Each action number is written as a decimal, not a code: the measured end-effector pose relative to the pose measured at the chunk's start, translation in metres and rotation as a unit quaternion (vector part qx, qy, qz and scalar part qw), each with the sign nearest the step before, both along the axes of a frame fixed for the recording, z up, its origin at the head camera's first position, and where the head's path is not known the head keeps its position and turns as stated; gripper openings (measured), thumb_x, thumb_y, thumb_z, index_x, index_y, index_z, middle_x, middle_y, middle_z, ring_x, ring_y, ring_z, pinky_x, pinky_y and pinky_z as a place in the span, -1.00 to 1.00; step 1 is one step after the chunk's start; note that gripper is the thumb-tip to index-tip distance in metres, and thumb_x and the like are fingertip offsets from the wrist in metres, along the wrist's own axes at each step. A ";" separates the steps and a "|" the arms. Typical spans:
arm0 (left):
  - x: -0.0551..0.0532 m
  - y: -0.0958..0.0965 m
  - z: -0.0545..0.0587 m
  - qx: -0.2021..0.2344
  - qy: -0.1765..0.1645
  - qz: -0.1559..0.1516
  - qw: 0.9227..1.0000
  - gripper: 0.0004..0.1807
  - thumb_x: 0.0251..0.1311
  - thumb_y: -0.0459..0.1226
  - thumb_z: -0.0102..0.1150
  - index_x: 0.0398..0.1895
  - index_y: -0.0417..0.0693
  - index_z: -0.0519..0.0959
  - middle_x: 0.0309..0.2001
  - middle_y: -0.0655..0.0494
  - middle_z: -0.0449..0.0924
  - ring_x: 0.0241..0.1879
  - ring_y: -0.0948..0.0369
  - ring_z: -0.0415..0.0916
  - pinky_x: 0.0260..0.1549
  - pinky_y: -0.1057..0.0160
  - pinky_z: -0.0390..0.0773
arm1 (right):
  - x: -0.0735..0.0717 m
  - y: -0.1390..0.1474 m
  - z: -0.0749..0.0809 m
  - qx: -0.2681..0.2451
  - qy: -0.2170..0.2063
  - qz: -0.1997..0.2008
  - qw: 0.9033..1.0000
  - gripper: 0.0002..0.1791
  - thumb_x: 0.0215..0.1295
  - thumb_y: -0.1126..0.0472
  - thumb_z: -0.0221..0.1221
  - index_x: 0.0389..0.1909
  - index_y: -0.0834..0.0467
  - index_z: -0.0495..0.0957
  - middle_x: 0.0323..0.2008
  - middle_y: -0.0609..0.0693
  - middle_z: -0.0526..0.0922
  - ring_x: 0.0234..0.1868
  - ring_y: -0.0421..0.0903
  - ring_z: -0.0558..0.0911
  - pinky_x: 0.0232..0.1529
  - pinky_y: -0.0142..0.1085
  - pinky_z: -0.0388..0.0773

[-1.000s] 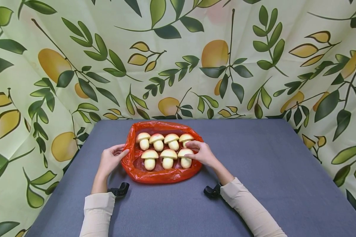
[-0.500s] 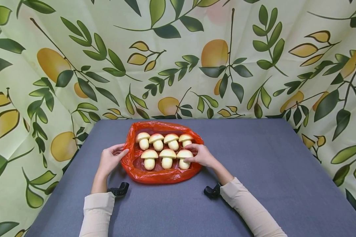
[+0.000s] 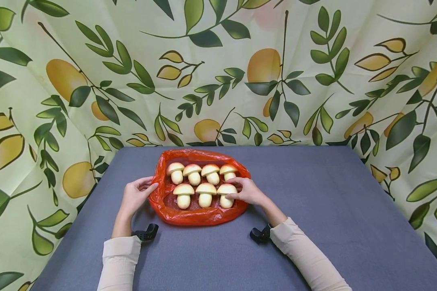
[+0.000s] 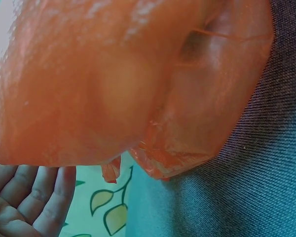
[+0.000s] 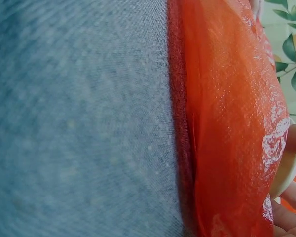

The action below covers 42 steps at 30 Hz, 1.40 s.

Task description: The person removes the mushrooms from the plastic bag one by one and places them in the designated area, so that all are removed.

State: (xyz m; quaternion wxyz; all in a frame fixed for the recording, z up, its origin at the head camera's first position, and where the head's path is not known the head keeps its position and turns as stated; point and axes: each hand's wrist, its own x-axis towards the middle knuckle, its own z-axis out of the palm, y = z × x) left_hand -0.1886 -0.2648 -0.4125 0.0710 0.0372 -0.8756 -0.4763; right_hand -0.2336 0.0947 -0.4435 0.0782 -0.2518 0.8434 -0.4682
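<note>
An open red plastic bag (image 3: 200, 219) holds several cream-coloured mushrooms (image 3: 183, 196) with pink-tinged caps, lying in two rows. My right hand (image 3: 250, 190) reaches over the bag's right rim and pinches the rightmost mushroom (image 3: 227, 190) of the front row by its side. In the right wrist view the bag wall hides most of that mushroom (image 5: 285, 173). At the opposite side, my left hand (image 3: 137, 194) holds the bag's left rim between thumb and fingers. The left wrist view has the bag (image 4: 89, 98) covering part of that grip, the fingers (image 4: 37, 192) showing below its edge.
The bag sits toward the back of a table (image 3: 313, 194) covered in grey-blue cloth. A leaf-and-fruit patterned curtain (image 3: 218, 97) hangs behind and along both sides. Black wrist cameras (image 3: 147, 233) are strapped to both wrists.
Within the first half second my right hand and the front-right mushroom shifted slightly left, closer to the neighbouring mushroom. My left hand stays at the bag's rim.
</note>
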 end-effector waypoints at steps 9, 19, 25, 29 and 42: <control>0.000 0.000 0.001 0.000 -0.004 0.001 1.000 -0.57 0.25 -0.24 0.21 0.10 -0.35 0.54 -0.08 -0.34 0.63 -0.42 0.63 0.46 -0.35 0.62 0.50 | 0.002 0.001 0.004 0.001 0.014 -0.011 1.000 -0.51 0.08 0.26 0.37 0.04 0.36 0.54 -0.01 0.30 0.65 -0.05 0.09 0.67 -0.02 -0.18 0.62; 0.001 0.000 0.000 -0.004 -0.007 -0.002 1.000 -0.54 0.25 -0.21 0.22 0.11 -0.35 0.53 -0.08 -0.33 0.63 -0.41 0.63 0.46 -0.36 0.62 0.50 | 0.004 0.003 0.016 -0.015 0.005 -0.019 1.000 -0.48 0.08 0.26 0.36 0.08 0.36 0.53 0.04 0.30 0.63 -0.01 0.09 0.64 0.02 -0.14 0.60; 0.001 0.000 -0.003 -0.007 -0.003 -0.005 1.000 -0.55 0.26 -0.19 0.21 0.10 -0.33 0.54 -0.06 -0.35 0.63 -0.40 0.66 0.46 -0.31 0.65 0.49 | 0.005 0.008 0.023 -0.030 0.004 -0.011 0.999 -0.47 0.10 0.26 0.36 0.10 0.35 0.52 0.07 0.30 0.61 0.02 0.11 0.65 0.05 -0.12 0.61; 0.003 0.002 -0.005 -0.013 -0.002 -0.013 1.000 -0.56 0.25 -0.21 0.21 0.08 -0.36 0.55 -0.08 -0.36 0.64 -0.40 0.67 0.44 -0.31 0.65 0.48 | 0.004 0.015 0.026 -0.035 0.004 -0.007 0.999 -0.48 0.10 0.26 0.36 0.10 0.33 0.53 0.06 0.28 0.62 0.05 0.12 0.64 0.07 -0.12 0.60; 0.009 0.001 -0.013 -0.013 -0.011 -0.007 1.000 -0.57 0.28 -0.23 0.17 0.06 -0.42 0.54 -0.08 -0.40 0.64 -0.41 0.71 0.43 -0.36 0.63 0.49 | 0.002 0.043 0.034 -0.086 -0.026 0.013 0.996 -0.45 0.11 0.34 0.33 0.15 0.36 0.48 0.11 0.34 0.57 0.14 0.15 0.58 0.17 -0.07 0.54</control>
